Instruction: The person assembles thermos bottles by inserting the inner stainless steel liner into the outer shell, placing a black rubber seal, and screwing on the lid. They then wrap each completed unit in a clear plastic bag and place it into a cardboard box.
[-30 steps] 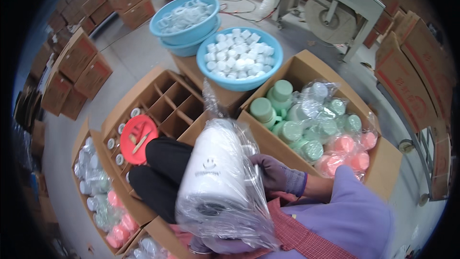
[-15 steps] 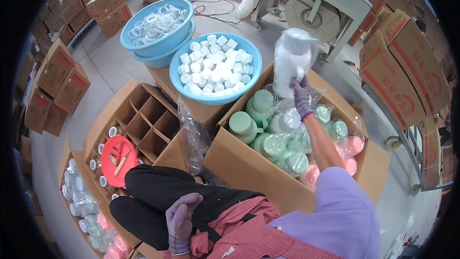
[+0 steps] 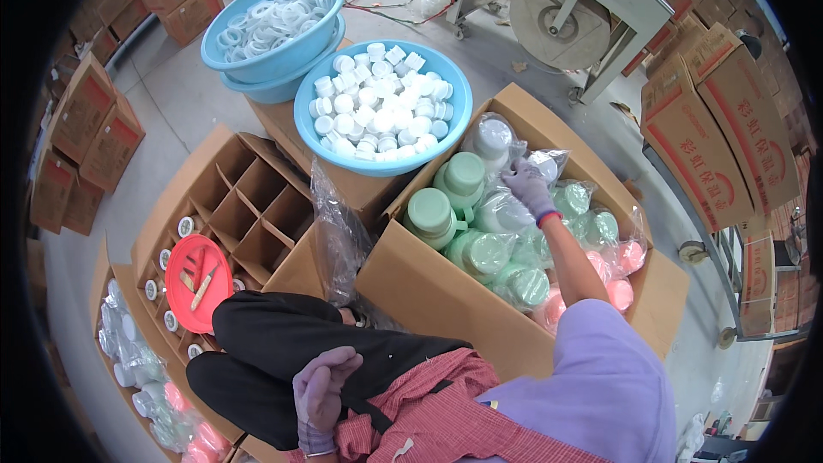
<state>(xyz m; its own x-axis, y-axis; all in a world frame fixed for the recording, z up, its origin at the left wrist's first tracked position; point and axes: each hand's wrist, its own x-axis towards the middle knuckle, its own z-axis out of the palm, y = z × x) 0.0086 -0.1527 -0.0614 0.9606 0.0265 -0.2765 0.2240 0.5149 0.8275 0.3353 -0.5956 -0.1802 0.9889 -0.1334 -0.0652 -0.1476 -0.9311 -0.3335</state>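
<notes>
My right hand [image 3: 530, 187], in a purple-grey glove, reaches into an open carton [image 3: 454, 317] with its fingers closed on the clear plastic bag [image 3: 549, 159] around a white jug. Another white-looking bagged jug [image 3: 492, 139] stands upright in the far corner beside it. Pale green jugs [image 3: 431, 216] with handles fill the near left of the carton, several of them in clear bags. Pink bagged jugs [image 3: 619, 294] sit at its right end. Above my lap, my left hand [image 3: 324, 390], also gloved, is loosely curled with nothing visible in it.
A blue basin [image 3: 300, 124] of white caps stands behind the carton; stacked basins [image 3: 210, 43] hold pale rings. At left, a divided carton [image 3: 163, 231] bears a red lid [image 3: 199, 313] with small tools. Crumpled plastic film [image 3: 339, 244] hangs between cartons. A cart [image 3: 729, 283] carries boxes at right.
The bagged white jug that my right hand held above the carton now stands in its far corner. My right hand has come down among the bagged jugs. The left hand stays above my lap.
</notes>
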